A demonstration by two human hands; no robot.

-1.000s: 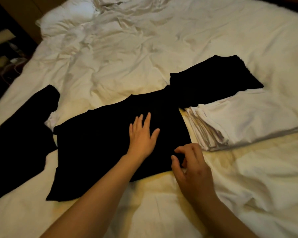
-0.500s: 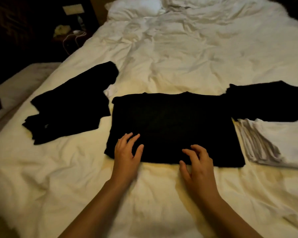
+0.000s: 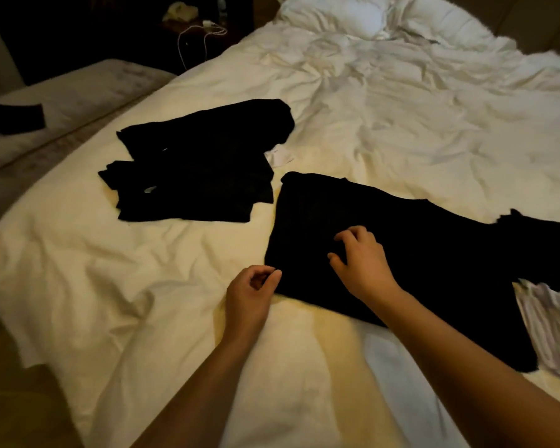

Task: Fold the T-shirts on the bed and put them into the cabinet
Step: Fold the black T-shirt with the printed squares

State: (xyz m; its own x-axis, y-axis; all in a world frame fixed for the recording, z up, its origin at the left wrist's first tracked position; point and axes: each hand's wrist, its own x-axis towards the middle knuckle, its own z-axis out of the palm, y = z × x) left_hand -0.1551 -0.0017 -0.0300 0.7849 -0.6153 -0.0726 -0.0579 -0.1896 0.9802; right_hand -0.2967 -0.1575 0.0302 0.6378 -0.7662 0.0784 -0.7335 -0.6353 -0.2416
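Observation:
A black T-shirt, partly folded into a rectangle, lies flat on the white bed. My left hand is at its near left corner, thumb and fingers pinched on the edge of the cloth. My right hand rests on top of the shirt just right of that, fingers bent and apart. A loose heap of black garments lies further left on the bed. At the right edge sit a folded black T-shirt and a folded white stack.
Rumpled white bedding and pillows fill the far side. A dark nightstand with a white cable stands beyond the bed's left edge. A low grey bench with a dark item runs along the left.
The view has swung left. Both hands slid from the shirt's near edge to its left end. My left hand went from flat and spread to pinched at the corner.

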